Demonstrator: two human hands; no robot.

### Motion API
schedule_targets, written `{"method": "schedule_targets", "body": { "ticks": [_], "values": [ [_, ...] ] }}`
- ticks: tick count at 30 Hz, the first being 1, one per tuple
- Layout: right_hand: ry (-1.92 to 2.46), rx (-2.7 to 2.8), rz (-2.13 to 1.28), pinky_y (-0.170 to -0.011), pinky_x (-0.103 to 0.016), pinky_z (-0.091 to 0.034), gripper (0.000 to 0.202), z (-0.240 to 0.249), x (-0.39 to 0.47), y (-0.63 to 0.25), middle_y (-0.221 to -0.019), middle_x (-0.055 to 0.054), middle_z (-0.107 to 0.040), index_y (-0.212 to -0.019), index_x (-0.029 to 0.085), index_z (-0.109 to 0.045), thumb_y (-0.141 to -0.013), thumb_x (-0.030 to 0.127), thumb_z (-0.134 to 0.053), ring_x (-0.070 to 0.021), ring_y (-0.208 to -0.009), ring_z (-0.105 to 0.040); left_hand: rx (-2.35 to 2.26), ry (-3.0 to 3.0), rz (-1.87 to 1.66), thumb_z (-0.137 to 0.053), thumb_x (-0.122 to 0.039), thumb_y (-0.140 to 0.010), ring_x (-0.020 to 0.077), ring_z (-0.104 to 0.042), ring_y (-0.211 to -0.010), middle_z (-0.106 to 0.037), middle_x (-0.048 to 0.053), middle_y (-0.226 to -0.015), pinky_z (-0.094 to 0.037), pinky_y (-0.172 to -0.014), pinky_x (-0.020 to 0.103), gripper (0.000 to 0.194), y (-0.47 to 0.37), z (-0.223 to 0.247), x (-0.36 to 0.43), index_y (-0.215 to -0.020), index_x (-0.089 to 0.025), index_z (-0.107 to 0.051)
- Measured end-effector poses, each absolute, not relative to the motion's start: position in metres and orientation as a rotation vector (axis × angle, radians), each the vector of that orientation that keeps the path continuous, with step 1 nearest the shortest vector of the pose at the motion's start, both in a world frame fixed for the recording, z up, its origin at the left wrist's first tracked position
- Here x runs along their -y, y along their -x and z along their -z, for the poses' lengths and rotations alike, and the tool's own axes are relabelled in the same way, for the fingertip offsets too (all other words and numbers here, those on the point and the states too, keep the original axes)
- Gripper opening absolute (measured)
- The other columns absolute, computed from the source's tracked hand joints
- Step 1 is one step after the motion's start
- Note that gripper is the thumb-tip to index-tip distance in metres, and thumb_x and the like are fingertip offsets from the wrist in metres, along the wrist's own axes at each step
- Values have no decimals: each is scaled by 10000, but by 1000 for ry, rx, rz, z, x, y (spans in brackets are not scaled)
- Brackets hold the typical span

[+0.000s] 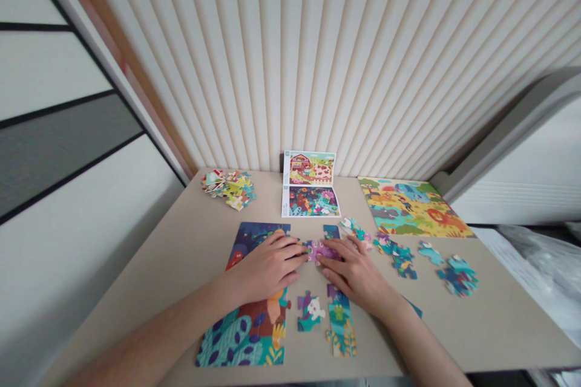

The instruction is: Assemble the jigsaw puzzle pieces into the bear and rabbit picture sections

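My left hand [273,266] lies flat, fingers stretched, across the right part of the partly joined jigsaw puzzle [238,332], its fingertips close to a small purple puzzle piece [314,252]. Opposite it, my right hand [353,269] has its fingertips on the purple puzzle pieces, partly covering them. Under and beside that hand runs a joined strip of puzzle pieces [339,323], with a green frog and yellow leaves. Between the joined section and the strip lies a loose piece with a white animal [311,309].
A picture card [311,201] stands at the back. A heap of puzzle pieces [236,187] is at the back left. To the right are loose pieces [399,257], a stacked pile [459,276] and a finished safari puzzle [417,208]. A ribbed panel [272,60] rises behind the table.
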State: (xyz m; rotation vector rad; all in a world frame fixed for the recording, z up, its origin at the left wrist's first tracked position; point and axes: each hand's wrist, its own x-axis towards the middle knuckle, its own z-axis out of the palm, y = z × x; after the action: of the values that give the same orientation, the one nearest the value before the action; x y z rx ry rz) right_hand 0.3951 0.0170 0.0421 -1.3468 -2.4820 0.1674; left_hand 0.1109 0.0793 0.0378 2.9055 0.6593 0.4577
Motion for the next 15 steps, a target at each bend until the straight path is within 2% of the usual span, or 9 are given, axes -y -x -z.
{"method": "schedule_targets", "body": {
  "ticks": [4, 15],
  "values": [
    [1345, 2497, -170, -1296, -626, -247, 323, -43, -16, -395, -1512, -86, -652, -1386, 354, -717, -1111, 392, -552, -276, -1403, -604, -650, -2934, -474, -628, -324, -1041, 240, -607, -1335, -728, 46, -1394, -369, -1209, 470, 321, -113, -40, -79, -1348, -257, -695],
    [1329, 2487, -160, -1307, -633, -243, 293, -44, -15, -396, -1482, -71, -678, -1347, 362, -743, -1094, 366, -596, -271, -1394, -621, -586, -2890, -462, -622, -277, -1011, 244, -604, -1364, -705, 60, -1422, -358, -1241, 461, 361, -115, -46, -82, -1366, -263, -683]
  ]
}}
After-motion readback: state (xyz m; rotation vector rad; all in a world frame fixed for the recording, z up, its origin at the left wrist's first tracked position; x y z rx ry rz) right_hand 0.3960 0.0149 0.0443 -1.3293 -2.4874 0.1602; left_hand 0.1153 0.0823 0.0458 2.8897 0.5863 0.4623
